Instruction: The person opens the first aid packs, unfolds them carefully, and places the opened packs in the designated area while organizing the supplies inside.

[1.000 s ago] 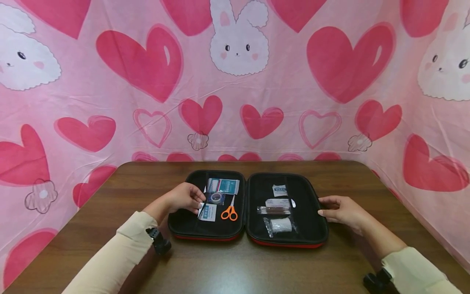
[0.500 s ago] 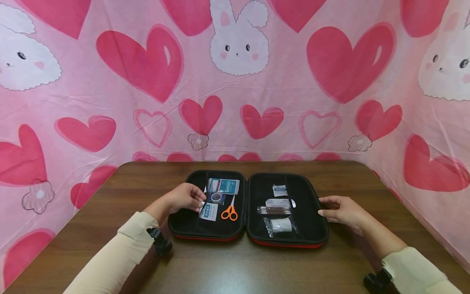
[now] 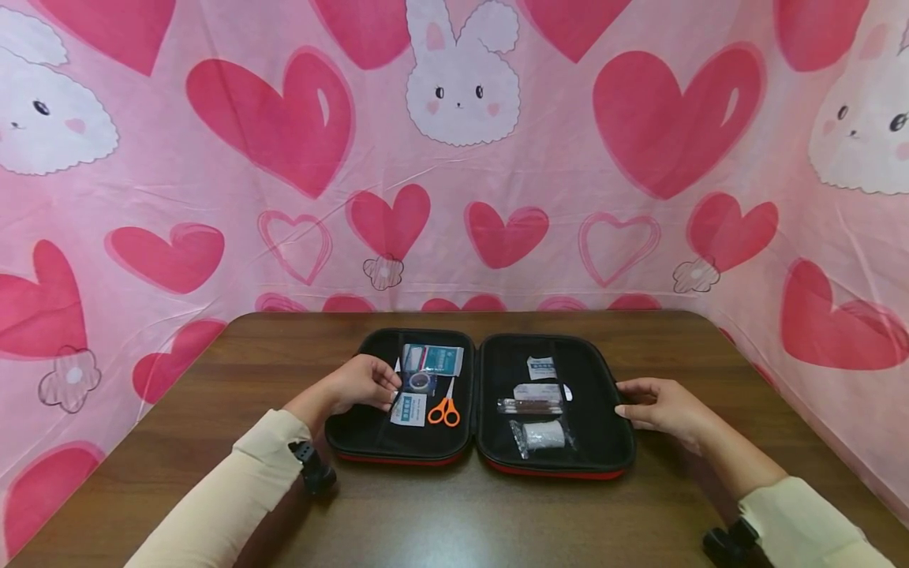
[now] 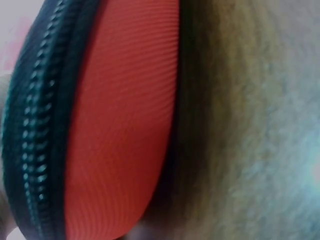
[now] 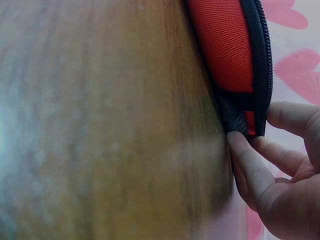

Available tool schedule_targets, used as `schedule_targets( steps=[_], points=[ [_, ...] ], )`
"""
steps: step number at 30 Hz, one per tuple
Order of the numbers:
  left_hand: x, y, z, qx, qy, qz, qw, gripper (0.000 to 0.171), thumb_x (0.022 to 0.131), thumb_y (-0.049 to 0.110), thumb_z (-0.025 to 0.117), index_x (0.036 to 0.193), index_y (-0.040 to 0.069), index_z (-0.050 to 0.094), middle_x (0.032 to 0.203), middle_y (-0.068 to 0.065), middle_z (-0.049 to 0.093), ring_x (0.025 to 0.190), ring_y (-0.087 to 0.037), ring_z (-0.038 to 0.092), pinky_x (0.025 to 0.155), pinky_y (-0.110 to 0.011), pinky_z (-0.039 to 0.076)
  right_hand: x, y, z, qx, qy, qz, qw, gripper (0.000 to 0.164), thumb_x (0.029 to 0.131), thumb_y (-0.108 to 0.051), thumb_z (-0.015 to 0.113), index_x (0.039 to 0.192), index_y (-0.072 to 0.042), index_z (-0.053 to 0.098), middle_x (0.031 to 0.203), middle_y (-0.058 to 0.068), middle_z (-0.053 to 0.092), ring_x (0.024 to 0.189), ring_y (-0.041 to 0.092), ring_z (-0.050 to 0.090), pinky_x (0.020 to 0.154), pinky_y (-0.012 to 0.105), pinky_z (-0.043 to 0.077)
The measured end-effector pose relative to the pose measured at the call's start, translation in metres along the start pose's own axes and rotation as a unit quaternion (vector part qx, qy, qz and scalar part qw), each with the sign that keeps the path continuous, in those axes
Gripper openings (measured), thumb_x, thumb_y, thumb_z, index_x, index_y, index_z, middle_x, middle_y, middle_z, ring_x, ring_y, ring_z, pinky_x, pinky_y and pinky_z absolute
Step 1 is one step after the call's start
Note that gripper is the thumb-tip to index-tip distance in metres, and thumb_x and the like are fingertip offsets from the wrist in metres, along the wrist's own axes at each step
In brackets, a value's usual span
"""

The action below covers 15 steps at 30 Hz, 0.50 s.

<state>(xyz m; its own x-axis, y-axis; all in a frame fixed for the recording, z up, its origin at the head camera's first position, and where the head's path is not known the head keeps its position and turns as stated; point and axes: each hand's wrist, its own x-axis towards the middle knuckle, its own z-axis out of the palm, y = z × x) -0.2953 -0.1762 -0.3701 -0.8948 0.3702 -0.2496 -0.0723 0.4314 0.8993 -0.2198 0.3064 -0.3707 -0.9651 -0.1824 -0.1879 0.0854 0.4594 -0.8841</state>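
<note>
An open black case [image 3: 431, 451] with red outer sides lies on the table. My left hand [image 3: 358, 384] reaches over its left half, fingertips pinching the left edge of a small white-and-blue packet [image 3: 409, 410] beside a dark strap. Orange-handled scissors [image 3: 443, 412], a tape roll [image 3: 420, 383] in clear wrap and teal packets [image 3: 443, 360] lie close by. With thumb and fingers, my right hand [image 3: 660, 406] grips the right rim of the case. The right wrist view shows that hand [image 5: 282, 170] at the case's zipped corner [image 5: 260, 95]; the left hand is mostly hidden in its own wrist view.
Inside the right half lie a small packet [image 3: 541, 368], a white wrapped item [image 3: 536, 391], a pack of brown-looking sticks [image 3: 529, 406] and a wrapped white bandage roll [image 3: 544, 435]. The wooden table [image 3: 454, 521] backs onto a pink heart-patterned cloth [image 3: 454, 173].
The small white-and-blue packet has slid slightly right and turned a little straighter, my left hand following it right. The right hand and the case stay where they were.
</note>
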Motion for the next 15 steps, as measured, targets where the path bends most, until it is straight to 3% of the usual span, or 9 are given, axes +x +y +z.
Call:
schedule_targets(
  steps=[8,15],
  points=[
    [0.0022,-0.0021,0.0055,0.018,0.036,0.025,0.9989,0.011,0.081,-0.013,0.067,0.086,-0.005,0.062,0.076,-0.011,0.061,0.067,-0.019,0.060,0.070,-0.036,0.059,0.0006,0.0000,-0.0006,-0.004,0.000,0.003,1.000,0.067,0.087,-0.018,0.075,0.134,0.016,0.043,0.128,0.032,0.052,0.099,0.023,0.062,0.082,0.035,0.056],
    [-0.0020,0.0010,0.0050,0.008,0.051,0.013,0.9986,0.010,0.082,-0.013,0.067,0.087,-0.006,0.062,0.078,-0.014,0.063,0.068,-0.019,0.062,0.070,-0.038,0.059,0.0002,-0.0004,-0.0005,-0.002,-0.002,0.004,1.000,0.067,0.087,-0.018,0.075,0.135,0.016,0.042,0.128,0.032,0.052,0.099,0.023,0.062,0.082,0.035,0.056]
  ],
)
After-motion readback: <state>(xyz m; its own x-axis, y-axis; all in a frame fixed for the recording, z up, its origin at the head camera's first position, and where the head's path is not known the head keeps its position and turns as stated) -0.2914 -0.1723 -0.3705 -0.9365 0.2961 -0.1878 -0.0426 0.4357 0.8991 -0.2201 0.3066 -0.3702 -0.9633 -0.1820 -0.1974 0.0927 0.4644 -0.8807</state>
